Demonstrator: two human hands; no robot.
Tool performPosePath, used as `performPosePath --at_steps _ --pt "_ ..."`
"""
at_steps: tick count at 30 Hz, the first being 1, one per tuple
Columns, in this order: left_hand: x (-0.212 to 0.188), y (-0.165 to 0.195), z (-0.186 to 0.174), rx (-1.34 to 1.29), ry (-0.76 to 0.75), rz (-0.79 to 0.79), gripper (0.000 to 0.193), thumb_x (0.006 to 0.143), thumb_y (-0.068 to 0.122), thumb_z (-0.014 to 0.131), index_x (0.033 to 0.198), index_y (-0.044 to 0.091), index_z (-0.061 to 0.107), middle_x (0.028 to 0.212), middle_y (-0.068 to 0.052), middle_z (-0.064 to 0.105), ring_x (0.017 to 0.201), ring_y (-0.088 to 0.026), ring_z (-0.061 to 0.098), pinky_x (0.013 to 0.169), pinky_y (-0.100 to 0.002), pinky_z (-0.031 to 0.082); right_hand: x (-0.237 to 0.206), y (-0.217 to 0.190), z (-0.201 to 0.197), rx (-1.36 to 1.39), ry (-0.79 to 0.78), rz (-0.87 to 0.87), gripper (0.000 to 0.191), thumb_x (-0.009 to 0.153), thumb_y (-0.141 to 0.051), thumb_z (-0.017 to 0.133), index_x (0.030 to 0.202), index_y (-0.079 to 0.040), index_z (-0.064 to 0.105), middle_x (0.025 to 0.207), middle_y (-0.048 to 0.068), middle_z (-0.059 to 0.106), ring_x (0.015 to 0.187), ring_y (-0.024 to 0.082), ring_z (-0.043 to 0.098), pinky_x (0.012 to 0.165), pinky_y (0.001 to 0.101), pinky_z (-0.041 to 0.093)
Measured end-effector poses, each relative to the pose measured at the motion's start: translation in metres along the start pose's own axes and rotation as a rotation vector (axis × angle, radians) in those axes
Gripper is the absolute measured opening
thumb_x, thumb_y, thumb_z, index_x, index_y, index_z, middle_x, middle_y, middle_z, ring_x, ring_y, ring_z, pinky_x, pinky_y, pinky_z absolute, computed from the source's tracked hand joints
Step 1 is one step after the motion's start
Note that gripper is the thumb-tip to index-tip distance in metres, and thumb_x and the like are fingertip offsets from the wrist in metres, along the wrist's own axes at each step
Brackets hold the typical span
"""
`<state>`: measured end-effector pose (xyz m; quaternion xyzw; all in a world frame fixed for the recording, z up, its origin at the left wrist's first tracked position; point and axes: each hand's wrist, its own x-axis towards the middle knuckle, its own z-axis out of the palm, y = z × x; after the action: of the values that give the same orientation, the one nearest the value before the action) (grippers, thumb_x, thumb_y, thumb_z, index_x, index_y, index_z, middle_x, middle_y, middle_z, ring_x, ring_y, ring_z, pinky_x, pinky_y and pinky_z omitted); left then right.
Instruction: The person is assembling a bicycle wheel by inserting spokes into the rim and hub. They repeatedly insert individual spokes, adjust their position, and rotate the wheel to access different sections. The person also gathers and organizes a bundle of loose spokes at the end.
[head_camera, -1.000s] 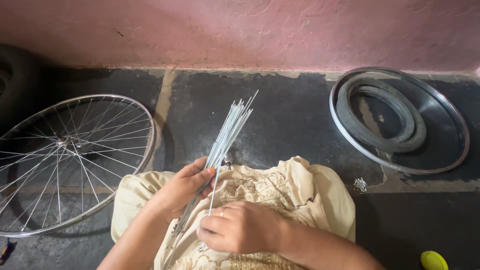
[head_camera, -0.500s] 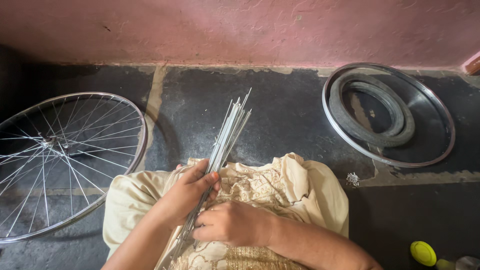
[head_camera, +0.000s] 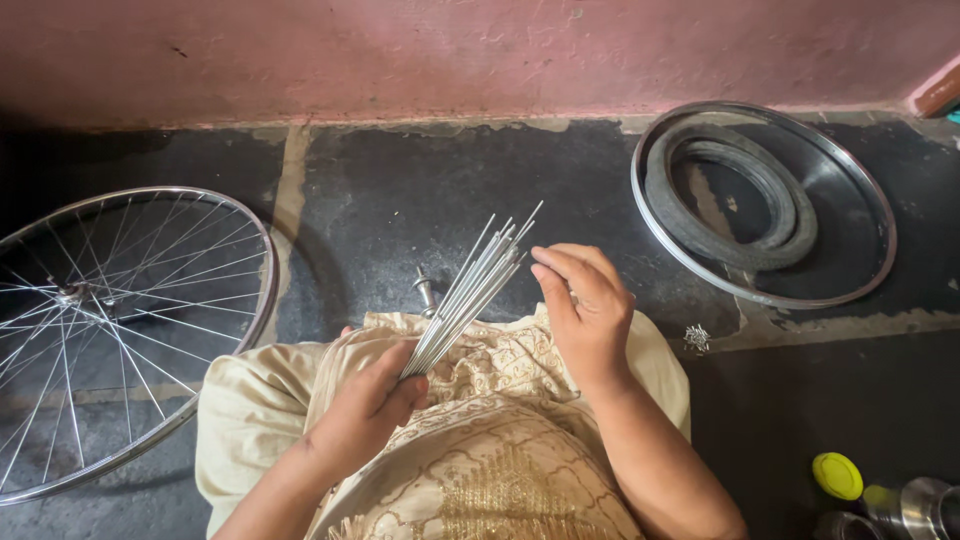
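Spokes (head_camera: 468, 292) are bunched in my left hand (head_camera: 365, 412), which is closed round their lower ends just above my lap, so the bundle fans up and away from me with its tips loose. My right hand (head_camera: 588, 305) hovers beside those tips, fingers half curled and holding nothing that I can see. As I judge it, the weak point is that one-ended grip: if my left fingers slacken, the thin rods could slide out, scatter over my cream embroidered dress (head_camera: 500, 450) and roll onto the dark stone floor (head_camera: 380, 200). Reaching in carelessly, I might also prick a fingertip on the spread ends. Just past my knees lies a small metal axle piece (head_camera: 425, 290), easy to knock. Further out, the spoked wheel (head_camera: 110, 330) lies to my left and the bare rim (head_camera: 765, 200) with a rubber band inside lies to my right.
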<state>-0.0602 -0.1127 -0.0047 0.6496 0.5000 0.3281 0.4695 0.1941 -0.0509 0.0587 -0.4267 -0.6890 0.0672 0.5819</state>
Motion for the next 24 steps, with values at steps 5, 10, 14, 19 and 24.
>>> performPosePath --at_steps 5,10,14,19,24 --pt "-0.001 0.004 0.000 0.266 -0.005 0.131 0.039 0.095 0.015 0.064 0.131 0.006 0.054 0.084 -0.010 0.070 0.076 -0.026 0.069 0.071 -0.038 0.055 0.002 -0.004 0.003 -0.004 0.010 -0.026 0.018 0.091 0.003 0.077 0.108 0.000 0.073 0.100 0.010 0.073 0.085 0.016 0.073 0.072 0.0259 0.058" --pt "-0.005 0.013 0.003 0.458 0.047 0.151 0.059 0.090 0.013 0.064 0.146 0.011 0.045 0.091 -0.012 0.073 0.086 -0.035 0.070 0.075 -0.046 0.052 -0.003 0.001 0.006 -0.058 0.009 -0.013 0.014 0.091 0.000 0.078 0.105 0.000 0.074 0.096 0.009 0.074 0.081 0.016 0.073 0.069 0.0263 0.057" --pt "-0.005 0.021 0.002 0.544 0.062 0.193 0.061 0.092 0.013 0.062 0.149 0.012 0.041 0.094 -0.013 0.072 0.088 -0.035 0.070 0.077 -0.048 0.053 -0.007 0.009 0.006 -0.029 -0.028 0.089 0.009 0.091 0.000 0.076 0.100 0.000 0.073 0.089 0.008 0.072 0.073 0.014 0.071 0.062 0.0249 0.054" --pt "-0.004 0.025 -0.003 0.494 0.002 0.148 0.064 0.093 0.015 0.061 0.153 0.015 0.040 0.103 -0.013 0.073 0.090 -0.032 0.071 0.079 -0.044 0.055 0.002 0.027 -0.004 -0.039 0.023 0.142 0.004 0.098 0.003 0.069 0.100 -0.001 0.070 0.093 0.007 0.068 0.071 0.011 0.067 0.061 0.0221 0.057" --pt "-0.008 0.020 -0.007 0.300 -0.043 0.102 0.057 0.090 0.015 0.063 0.145 0.011 0.049 0.103 -0.013 0.075 0.085 -0.030 0.073 0.076 -0.041 0.055 0.013 0.045 -0.028 0.235 0.090 0.291 0.009 0.103 -0.002 0.066 0.111 0.001 0.066 0.098 0.004 0.066 0.082 0.007 0.064 0.071 0.0234 0.059"
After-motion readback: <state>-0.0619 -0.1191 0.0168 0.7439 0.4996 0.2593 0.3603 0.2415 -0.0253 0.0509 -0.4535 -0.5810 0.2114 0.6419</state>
